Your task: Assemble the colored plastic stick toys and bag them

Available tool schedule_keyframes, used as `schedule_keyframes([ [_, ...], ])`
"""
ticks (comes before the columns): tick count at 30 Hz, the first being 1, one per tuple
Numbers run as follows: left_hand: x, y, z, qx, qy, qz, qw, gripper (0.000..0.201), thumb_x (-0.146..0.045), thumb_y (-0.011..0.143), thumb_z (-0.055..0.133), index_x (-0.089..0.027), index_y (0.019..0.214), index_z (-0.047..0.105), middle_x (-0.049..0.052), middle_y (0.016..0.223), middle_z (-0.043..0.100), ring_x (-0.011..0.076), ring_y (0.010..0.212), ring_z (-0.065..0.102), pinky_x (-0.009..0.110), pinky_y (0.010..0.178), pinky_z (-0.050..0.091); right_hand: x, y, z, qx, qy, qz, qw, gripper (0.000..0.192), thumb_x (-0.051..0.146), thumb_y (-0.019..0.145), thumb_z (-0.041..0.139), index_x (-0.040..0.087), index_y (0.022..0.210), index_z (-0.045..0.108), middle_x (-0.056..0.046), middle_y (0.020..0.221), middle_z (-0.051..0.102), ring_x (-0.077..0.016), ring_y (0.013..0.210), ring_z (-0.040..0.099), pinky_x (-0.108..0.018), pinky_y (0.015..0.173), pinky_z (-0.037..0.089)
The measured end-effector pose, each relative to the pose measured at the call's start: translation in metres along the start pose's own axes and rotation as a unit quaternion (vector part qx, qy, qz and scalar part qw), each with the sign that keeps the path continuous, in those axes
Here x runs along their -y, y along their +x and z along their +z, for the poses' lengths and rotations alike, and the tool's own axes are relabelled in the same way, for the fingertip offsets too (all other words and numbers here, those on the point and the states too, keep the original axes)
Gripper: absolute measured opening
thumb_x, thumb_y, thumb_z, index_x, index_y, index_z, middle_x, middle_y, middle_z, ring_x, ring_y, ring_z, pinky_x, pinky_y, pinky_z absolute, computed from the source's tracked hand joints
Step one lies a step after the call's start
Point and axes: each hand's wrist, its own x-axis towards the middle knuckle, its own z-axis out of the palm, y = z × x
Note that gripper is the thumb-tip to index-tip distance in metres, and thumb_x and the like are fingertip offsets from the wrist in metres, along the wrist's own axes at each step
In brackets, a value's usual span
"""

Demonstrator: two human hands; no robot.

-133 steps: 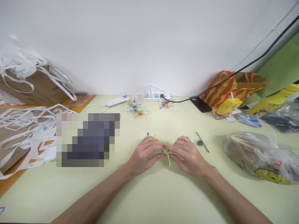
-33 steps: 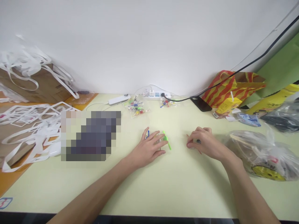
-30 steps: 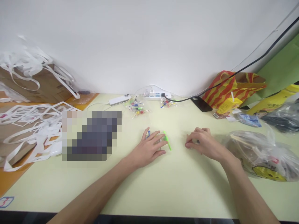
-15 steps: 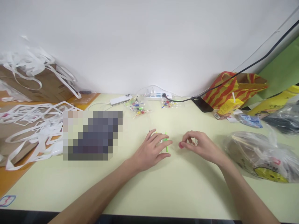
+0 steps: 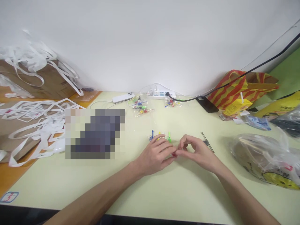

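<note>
My left hand [image 5: 156,155] and my right hand [image 5: 199,152] meet fingertip to fingertip on the pale green table [image 5: 164,193]. A small red plastic piece [image 5: 174,154] is pinched between them. Just beyond my left fingers lie a green piece [image 5: 169,137], a yellow piece [image 5: 159,135] and a blue piece [image 5: 152,135]. A thin black stick with a dark disc [image 5: 207,142] lies to the right of my right hand, untouched.
Two clear bags of coloured pieces [image 5: 140,107] [image 5: 172,101], a power strip [image 5: 160,93] and a white device [image 5: 123,97] lie by the wall. A black phone [image 5: 207,104], a striped bag [image 5: 236,87] and a filled plastic bag [image 5: 264,156] sit right. White paper strips [image 5: 35,125] cover the left.
My right hand left the black stick and came left with the red piece. My left hand slid off the green piece to meet it. The camera shifted slightly left.
</note>
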Motion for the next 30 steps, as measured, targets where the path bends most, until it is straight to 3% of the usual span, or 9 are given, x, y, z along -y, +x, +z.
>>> schedule_keyframes([
  [3,0.001,0.001,-0.004,-0.003,-0.037,-0.028,0.999,0.012,-0.019,0.094,0.059,-0.022,0.105,0.064,0.004,0.096,0.075,0.0192,0.092,0.066,0.041,0.096,0.05,-0.012,-0.001,-0.021,-0.072,-0.116,-0.001,0.991,0.026,0.049,0.098,0.052,0.025,0.093,0.06,-0.004,0.086,0.071,-0.0222,0.08,0.064,-0.038,0.078,0.044],
  [6,0.005,0.0,-0.008,-0.016,-0.068,-0.06,0.996,0.017,-0.016,0.094,0.058,-0.022,0.108,0.063,0.003,0.095,0.074,0.019,0.09,0.066,0.038,0.089,0.052,-0.035,-0.006,-0.044,-0.159,-0.295,0.0,0.942,0.026,0.047,0.099,0.049,0.025,0.098,0.062,-0.004,0.083,0.072,-0.0247,0.081,0.064,-0.046,0.088,0.037],
  [9,0.008,-0.002,-0.01,-0.03,-0.084,-0.085,0.992,0.021,-0.015,0.093,0.058,-0.023,0.111,0.063,0.003,0.096,0.074,0.019,0.092,0.067,0.037,0.09,0.052,-0.056,-0.012,-0.057,-0.16,-0.37,0.014,0.915,0.026,0.046,0.099,0.048,0.026,0.1,0.066,-0.005,0.085,0.074,-0.0279,0.089,0.063,-0.049,0.088,0.032],
  [13,0.011,-0.003,-0.01,-0.032,-0.09,-0.099,0.99,0.02,-0.016,0.093,0.059,-0.023,0.111,0.063,0.004,0.099,0.074,0.0208,0.097,0.066,0.039,0.091,0.051,-0.067,-0.015,-0.055,-0.093,-0.381,0.007,0.92,0.028,0.051,0.095,0.053,0.029,0.102,0.068,-0.006,0.087,0.075,-0.0311,0.096,0.06,-0.052,0.088,0.03],
  [16,0.011,-0.002,-0.01,-0.018,-0.089,-0.102,0.991,0.016,-0.017,0.095,0.058,-0.022,0.109,0.062,0.005,0.102,0.073,0.0215,0.096,0.065,0.04,0.091,0.05,-0.066,-0.013,-0.048,-0.075,-0.384,0.005,0.92,0.026,0.049,0.095,0.054,0.029,0.101,0.068,-0.005,0.082,0.074,-0.0316,0.097,0.058,-0.053,0.089,0.028],
  [23,0.015,-0.005,-0.009,-0.027,-0.117,-0.106,0.987,0.018,-0.017,0.096,0.058,-0.022,0.113,0.062,0.005,0.101,0.074,0.0194,0.095,0.066,0.037,0.09,0.053,-0.06,-0.001,-0.023,-0.056,-0.387,0.014,0.92,0.02,0.021,0.096,0.044,0.022,0.102,0.063,-0.003,0.062,0.067,-0.0283,0.087,0.059,-0.049,0.087,0.03],
  [27,0.015,-0.008,-0.006,-0.033,-0.144,-0.106,0.983,0.024,-0.015,0.096,0.059,-0.023,0.119,0.062,0.005,0.108,0.074,0.0169,0.096,0.07,0.032,0.087,0.057,-0.043,0.001,-0.008,-0.056,-0.339,-0.009,0.939,0.025,0.014,0.093,0.046,0.021,0.106,0.066,-0.003,0.057,0.066,-0.0273,0.086,0.059,-0.047,0.087,0.032],
  [30,0.014,-0.008,-0.006,-0.043,-0.155,-0.093,0.983,0.026,-0.015,0.095,0.061,-0.022,0.12,0.063,0.005,0.111,0.075,0.0167,0.1,0.071,0.032,0.091,0.058,-0.029,0.002,-0.003,-0.056,-0.264,-0.024,0.963,0.022,0.019,0.093,0.052,0.026,0.097,0.072,-0.003,0.071,0.072,-0.0245,0.084,0.06,-0.046,0.089,0.033],
])
